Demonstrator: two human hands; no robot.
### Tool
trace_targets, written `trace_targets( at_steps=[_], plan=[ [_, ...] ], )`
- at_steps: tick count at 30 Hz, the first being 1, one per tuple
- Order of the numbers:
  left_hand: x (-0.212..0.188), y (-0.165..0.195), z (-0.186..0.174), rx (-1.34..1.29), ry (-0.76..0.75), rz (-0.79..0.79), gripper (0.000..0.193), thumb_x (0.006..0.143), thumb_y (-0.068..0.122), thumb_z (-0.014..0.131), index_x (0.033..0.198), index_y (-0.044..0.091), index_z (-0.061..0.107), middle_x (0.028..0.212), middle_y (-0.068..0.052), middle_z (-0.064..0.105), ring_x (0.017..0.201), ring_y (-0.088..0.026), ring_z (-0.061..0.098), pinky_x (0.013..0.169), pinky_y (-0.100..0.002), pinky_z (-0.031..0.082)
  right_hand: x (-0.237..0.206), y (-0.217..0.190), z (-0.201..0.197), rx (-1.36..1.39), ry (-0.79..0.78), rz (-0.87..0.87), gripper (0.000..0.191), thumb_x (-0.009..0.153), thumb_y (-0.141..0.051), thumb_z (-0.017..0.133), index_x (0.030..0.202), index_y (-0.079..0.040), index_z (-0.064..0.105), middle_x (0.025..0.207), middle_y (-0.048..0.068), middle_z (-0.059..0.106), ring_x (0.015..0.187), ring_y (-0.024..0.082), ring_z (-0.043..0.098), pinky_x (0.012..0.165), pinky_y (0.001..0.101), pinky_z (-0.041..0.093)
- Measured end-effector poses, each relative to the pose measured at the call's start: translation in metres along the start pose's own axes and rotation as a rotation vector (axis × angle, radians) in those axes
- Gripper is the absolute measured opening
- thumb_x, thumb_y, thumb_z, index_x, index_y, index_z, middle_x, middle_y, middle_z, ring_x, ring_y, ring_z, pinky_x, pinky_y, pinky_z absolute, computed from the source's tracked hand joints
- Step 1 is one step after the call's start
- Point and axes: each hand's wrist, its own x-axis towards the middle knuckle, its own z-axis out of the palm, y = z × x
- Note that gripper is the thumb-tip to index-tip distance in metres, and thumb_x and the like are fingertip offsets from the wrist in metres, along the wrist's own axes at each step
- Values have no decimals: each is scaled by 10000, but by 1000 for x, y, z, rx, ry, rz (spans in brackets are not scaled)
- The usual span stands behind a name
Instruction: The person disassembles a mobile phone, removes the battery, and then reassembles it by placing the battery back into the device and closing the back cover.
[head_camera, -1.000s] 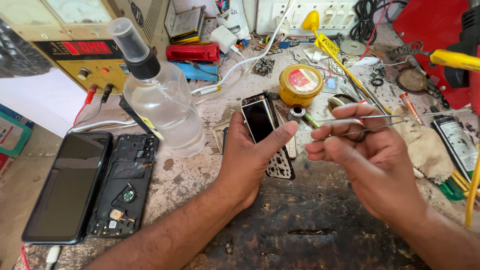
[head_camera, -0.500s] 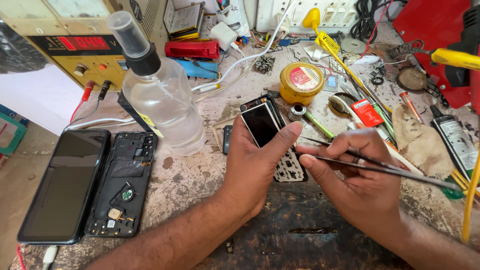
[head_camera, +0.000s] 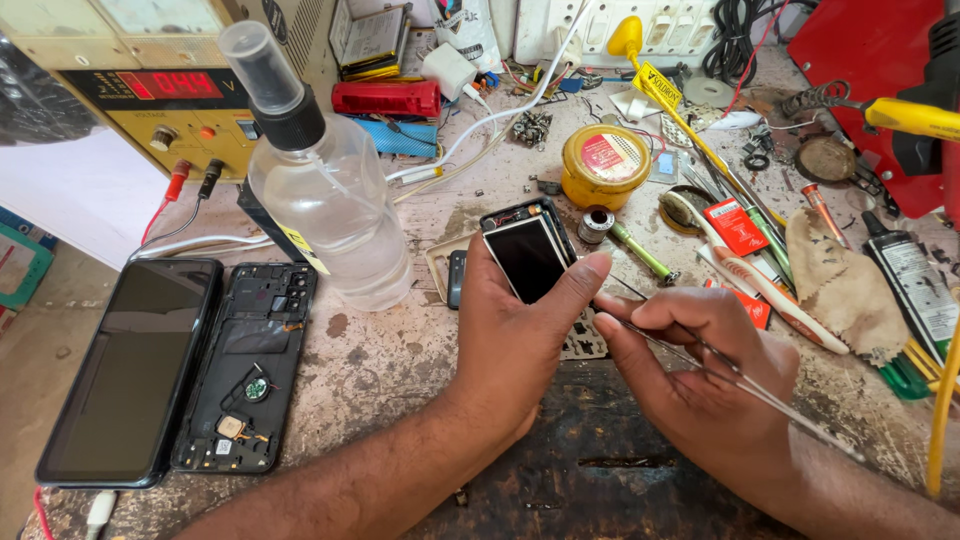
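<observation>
My left hand (head_camera: 520, 330) grips a small black phone part with a dark screen (head_camera: 528, 255), tilted up above the worn bench. My right hand (head_camera: 700, 375) pinches thin metal tweezers (head_camera: 735, 375), their tips pointing left toward my left thumb, close below the part. Both hands hover over the middle of the bench, almost touching.
An opened black phone shell (head_camera: 245, 365) and a dark screen panel (head_camera: 130, 365) lie at left. A clear spray bottle (head_camera: 320, 200) stands behind them, before a yellow power supply (head_camera: 150, 90). A yellow tin (head_camera: 605, 165), toothbrush (head_camera: 770, 285), cloth (head_camera: 845, 285) and tools crowd the right.
My right hand dropped lower and turned the tweezers so their tips point left at the part. My left hand with the part stayed nearly in place.
</observation>
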Motion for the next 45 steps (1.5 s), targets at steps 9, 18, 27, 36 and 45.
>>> trace_targets(
  at_steps=[9,18,27,36,45],
  plan=[
    [5,1,-5,-72,-72,-83,397,875,66,764,1176,43,507,1024,-52,656,903,-118,660,771,-288,586,4,29,-11,450,-105,323,267,893,25,774,1046,-35,564,988,73,695,992,124,747,839,240,621],
    [12,-6,-3,-75,-196,-155,459,859,85,767,1238,56,510,1063,-60,665,939,-122,673,829,-309,583,16,53,-32,635,-244,567,249,855,31,762,1028,-24,592,994,121,780,938,163,757,790,293,634],
    [14,-9,5,-85,-291,-139,497,933,155,709,1285,108,361,1168,-107,643,993,-211,681,898,-424,586,28,49,-64,16,-424,598,627,910,-102,751,1471,-93,471,796,98,723,646,159,681,581,322,545],
    [11,-8,2,-213,-541,-228,469,1043,266,672,1384,36,446,1264,-114,621,1189,-235,645,1077,-463,524,33,32,-68,-554,-711,562,673,883,-320,785,1500,-260,522,762,-14,770,585,144,697,616,322,543],
    [-1,-11,6,-12,-676,-224,720,960,235,766,1542,42,388,1337,-48,602,1243,-136,590,1080,-338,495,33,39,-84,585,-311,457,591,910,-141,732,1448,13,542,1267,115,678,1067,173,690,841,296,593]
  ],
)
